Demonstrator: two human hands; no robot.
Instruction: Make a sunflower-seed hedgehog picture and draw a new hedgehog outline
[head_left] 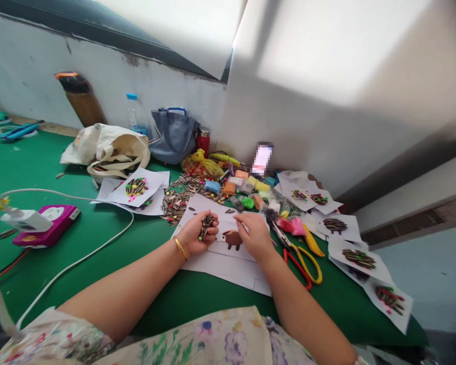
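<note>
My left hand [197,236], with a gold bangle on the wrist, is curled round a bunch of striped sunflower seeds [207,224]. It hovers over a white paper sheet [228,261] on the green table [99,243]. My right hand [254,234] has its fingers bent down onto the sheet, right beside a small brown clay animal shape [232,238] stuck on the paper. What its fingertips pinch is too small to make out.
A heap of loose seeds [178,195] lies behind the sheet, with coloured clay blocks [235,185] and red and yellow-handled scissors [302,261] to the right. Finished seed pictures [359,258] spread right; bags [173,134], a bottle and a pink device [47,225] with cables stand left.
</note>
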